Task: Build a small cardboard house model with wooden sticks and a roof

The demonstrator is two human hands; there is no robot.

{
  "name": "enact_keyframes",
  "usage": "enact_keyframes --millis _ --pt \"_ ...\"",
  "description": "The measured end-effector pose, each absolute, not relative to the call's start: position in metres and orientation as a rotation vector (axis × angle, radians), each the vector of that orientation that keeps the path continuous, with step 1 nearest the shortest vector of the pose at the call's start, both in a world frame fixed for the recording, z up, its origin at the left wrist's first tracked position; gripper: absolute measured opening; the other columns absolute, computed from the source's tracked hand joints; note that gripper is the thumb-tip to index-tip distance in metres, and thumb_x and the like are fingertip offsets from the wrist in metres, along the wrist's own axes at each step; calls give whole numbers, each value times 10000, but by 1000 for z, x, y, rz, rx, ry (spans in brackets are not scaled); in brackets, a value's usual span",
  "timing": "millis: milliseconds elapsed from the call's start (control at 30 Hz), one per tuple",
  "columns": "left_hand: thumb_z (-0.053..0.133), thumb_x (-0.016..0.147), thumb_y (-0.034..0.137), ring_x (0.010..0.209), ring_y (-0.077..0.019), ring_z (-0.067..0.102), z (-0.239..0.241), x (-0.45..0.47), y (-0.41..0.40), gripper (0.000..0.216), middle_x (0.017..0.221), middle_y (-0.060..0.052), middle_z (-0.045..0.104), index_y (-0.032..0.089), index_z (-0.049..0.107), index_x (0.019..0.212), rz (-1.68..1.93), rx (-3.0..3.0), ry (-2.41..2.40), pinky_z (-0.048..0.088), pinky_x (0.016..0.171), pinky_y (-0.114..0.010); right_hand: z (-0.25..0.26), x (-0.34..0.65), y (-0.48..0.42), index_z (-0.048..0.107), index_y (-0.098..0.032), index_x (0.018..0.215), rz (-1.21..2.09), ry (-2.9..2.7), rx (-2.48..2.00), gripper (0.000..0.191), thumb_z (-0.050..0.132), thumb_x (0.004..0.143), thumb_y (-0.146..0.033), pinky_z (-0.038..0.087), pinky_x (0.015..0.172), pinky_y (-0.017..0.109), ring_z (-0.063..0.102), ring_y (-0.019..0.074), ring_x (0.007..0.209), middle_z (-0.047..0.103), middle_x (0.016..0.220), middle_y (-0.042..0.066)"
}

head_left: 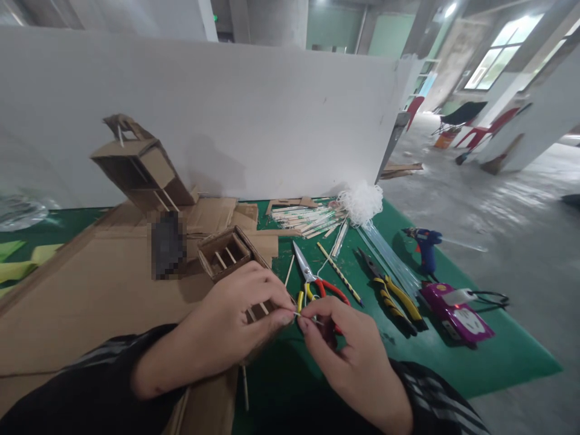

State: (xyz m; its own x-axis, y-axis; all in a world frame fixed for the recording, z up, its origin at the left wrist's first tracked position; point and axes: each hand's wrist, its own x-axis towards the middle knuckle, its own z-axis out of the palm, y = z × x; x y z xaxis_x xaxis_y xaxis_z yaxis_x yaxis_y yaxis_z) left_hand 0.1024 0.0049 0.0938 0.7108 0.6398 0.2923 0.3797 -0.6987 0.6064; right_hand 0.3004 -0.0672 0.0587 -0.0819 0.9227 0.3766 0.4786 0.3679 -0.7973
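Close together over the green table, my left hand [254, 311] and my right hand [348, 344] both pinch a short, thin white string [296, 313] between thumb and forefinger. Much of it is hidden by the fingers. Beneath and behind my left hand is a cardboard box [224, 254] with thin sticks set across its openings; the hand covers part of it. Red-and-yellow-handled scissors [310, 275] lie just beyond my fingertips, their handles partly behind my right hand. A striped pencil [339, 275] rests beside them.
Pliers [385, 293], a blue glue gun [426, 248] and a purple power strip [457, 314] lie at the right. Behind are thin sticks [308, 220], clear glue sticks [389, 257] and a white string bundle [361, 202]. A cardboard model [145, 163] stands left before a white panel [254, 121].
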Motion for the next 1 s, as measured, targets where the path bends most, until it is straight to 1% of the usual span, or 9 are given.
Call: enact_keyframes --millis 100,200,333,500,733,867,1000 --pt "664 893 213 936 -117 584 93 103 4 54 929 49 692 265 673 898 755 2442 765 441 838 -234 59 300 -67 640 -213 869 700 -1666 -1269 50 595 892 -216 387 503 165 490 77 527 560 626 -60" --pt "665 885 194 906 -126 586 94 105 1 54 895 39 695 244 664 865 823 2496 757 442 833 -250 59 299 -67 645 -201 858 797 -1628 -1277 88 596 904 -257 355 477 175 450 78 511 524 602 -61" --pt "656 886 180 872 -130 575 97 106 -3 71 882 32 693 234 654 840 826 2550 786 437 802 -259 59 297 -66 669 -185 883 878 -1579 -1283 140 586 919 -292 309 454 194 397 82 488 454 555 -70" --pt "649 889 183 854 -138 558 95 107 -4 95 871 27 681 221 621 806 833 2560 796 431 779 -269 58 295 -66 694 -179 872 943 -1527 -1291 167 596 910 -309 270 434 198 360 80 475 431 536 -72" --pt "664 876 188 837 -149 553 93 106 -4 136 836 28 672 218 594 764 806 2543 800 419 758 -277 60 294 -65 705 -173 842 932 -1538 -1288 169 590 896 -284 245 427 197 334 73 458 409 516 -76" --pt "662 859 149 812 -149 541 94 107 -5 157 812 24 653 210 573 746 825 2545 839 413 721 -271 62 292 -65 705 -172 827 888 -1557 -1294 144 595 870 -254 238 422 197 318 72 448 379 505 -83" --pt "649 846 118 785 -151 525 95 107 -7 192 790 20 641 204 538 715 840 2545 873 402 689 -275 61 289 -65 705 -176 833 862 -1563 -1288 122 594 856 -222 253 424 193 337 71 451 412 519 -78"
